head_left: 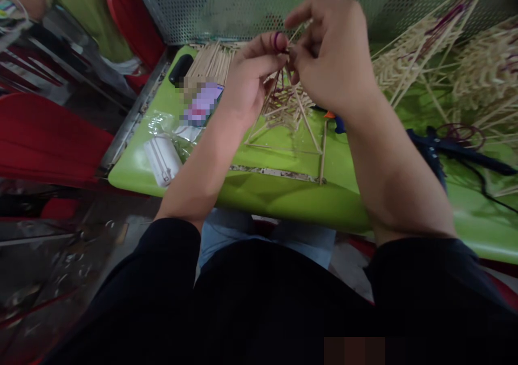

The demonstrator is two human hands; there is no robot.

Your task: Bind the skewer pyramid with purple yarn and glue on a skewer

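Two grips pinch apex — left hand [251,79], right hand [332,57] | stick pyramid [283,122] pale, square-based

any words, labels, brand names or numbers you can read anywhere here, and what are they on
No text can be read anywhere.
Flat pixelated item: blurred out, unreadable.
White case: no legible mark.
Colourful print in the top left corner: too blurred to read.
Stick frame, pinched at its top by the left hand and right hand: no writing.

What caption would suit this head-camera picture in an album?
Left hand and right hand pinch the top of a stick pyramid on a green table, purple band round one left finger.
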